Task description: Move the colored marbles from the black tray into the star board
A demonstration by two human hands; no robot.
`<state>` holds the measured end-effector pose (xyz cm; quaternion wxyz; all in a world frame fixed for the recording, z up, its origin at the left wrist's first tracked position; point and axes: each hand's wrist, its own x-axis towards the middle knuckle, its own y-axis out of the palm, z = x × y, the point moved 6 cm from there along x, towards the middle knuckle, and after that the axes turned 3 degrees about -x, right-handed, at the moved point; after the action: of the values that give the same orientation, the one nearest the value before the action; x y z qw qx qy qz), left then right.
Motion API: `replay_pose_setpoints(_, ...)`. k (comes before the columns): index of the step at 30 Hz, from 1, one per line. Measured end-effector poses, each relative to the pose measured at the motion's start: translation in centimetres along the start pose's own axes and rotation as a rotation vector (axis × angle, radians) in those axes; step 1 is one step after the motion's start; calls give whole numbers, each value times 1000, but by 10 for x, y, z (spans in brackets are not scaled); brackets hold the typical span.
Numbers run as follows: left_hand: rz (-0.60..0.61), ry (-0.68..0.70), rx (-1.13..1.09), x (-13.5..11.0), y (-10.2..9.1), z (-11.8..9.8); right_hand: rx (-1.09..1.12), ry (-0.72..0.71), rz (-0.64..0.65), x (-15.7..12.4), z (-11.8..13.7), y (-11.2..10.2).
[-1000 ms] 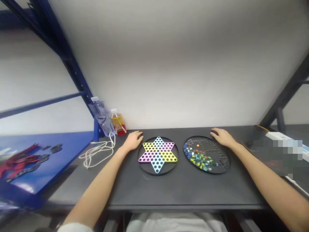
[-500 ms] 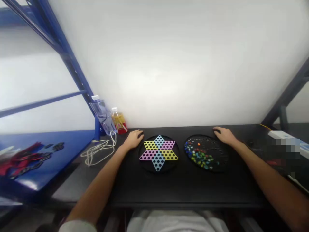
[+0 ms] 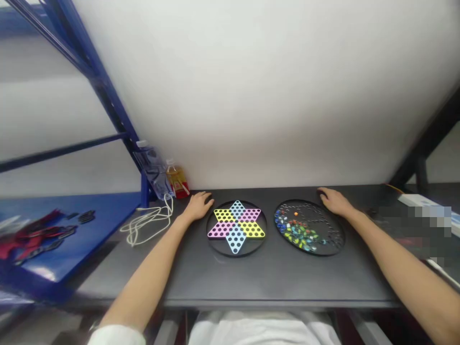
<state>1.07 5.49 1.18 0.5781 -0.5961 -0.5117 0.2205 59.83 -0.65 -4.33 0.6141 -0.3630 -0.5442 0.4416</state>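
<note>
- The left hand (image 3: 197,207) is held flat and palm-down with its fingers loosely spread, and nothing is gripped by it. It is placed at 10 o'clock of the round black board.
- The right hand (image 3: 335,201) is likewise held open and palm-down, with nothing gripped. It is placed at 1 o'clock of the round black tray.
- Both sets of fingertips are seen just beside the rims; whether either rim is touched cannot be told.
- The round black board (image 3: 236,256) carries a six-pointed star in yellow, pink and pale blue, pierced with rows of dark holes. No marbles are seen in those holes.
- The round black tray (image 3: 309,255) stands at 3 o'clock of the board, well apart from it. Its multicoloured glass marbles (image 3: 298,231) are heaped towards its 7 to 9 o'clock side, with a lone orange marble (image 3: 296,214) lying near 11 o'clock.
- Both are laid on a dark grey tabletop (image 3: 273,282).
- No marble is being carried, so the moment is judged a pause before any handling. A lift would call for fingers to be closed on one marble.
- At 10 o'clock of the board, a clear plastic bottle (image 3: 153,172), an amber drink bottle (image 3: 177,181) and a coiled white cord (image 3: 147,227) are placed.
</note>
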Motion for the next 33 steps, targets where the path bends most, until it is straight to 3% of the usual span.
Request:
replay_pose_setpoints(4,-2,66,21,0,-1,6,-20,1,11,-1,-2,-1)
replay_pose_setpoints(21,-19,44,42,0,-2,10,-10,-8,1,-2,1,-2)
replay_pose_setpoints(25,-15,45,59,0,-2,10,23,14,-13,-3,6,-14)
replay_pose_setpoints(28,-4,34,61,0,-2,11,47,3,-102,-8,39,-41)
replay_pose_setpoints(30,-5,33,55,0,-2,12,116,-70,-179,-15,80,-64)
replay_pose_setpoints(33,-10,28,55,0,-2,13,310,-326,-50,-28,157,-79)
